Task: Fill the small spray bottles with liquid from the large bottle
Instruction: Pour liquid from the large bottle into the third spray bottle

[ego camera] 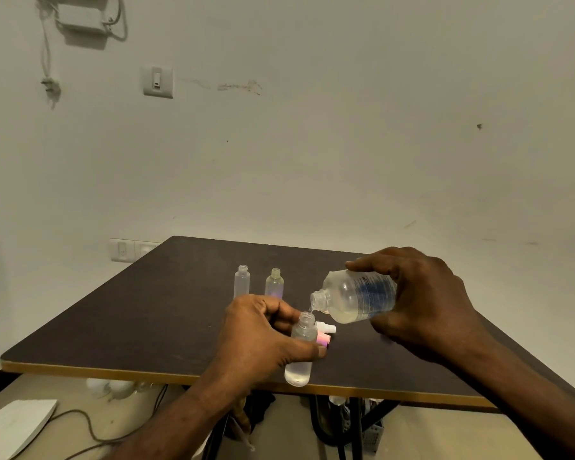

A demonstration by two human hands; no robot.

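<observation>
My right hand [425,303] grips the large clear bottle [356,295] with a blue label, tipped to the left, its open mouth just above a small bottle's neck. A thin stream of liquid runs between them. My left hand [263,336] holds that small clear bottle [301,353] upright above the table's near edge; liquid shows in its bottom. Two more small uncapped bottles stand further back: a frosted one [242,281] and a clear one [274,283]. Pink and white spray caps [325,333] lie on the table behind the held bottle.
The dark table [146,320] has a yellow front edge and stands against a white wall. Under and in front of it are cables, a white board [17,426] at the lower left and black table legs.
</observation>
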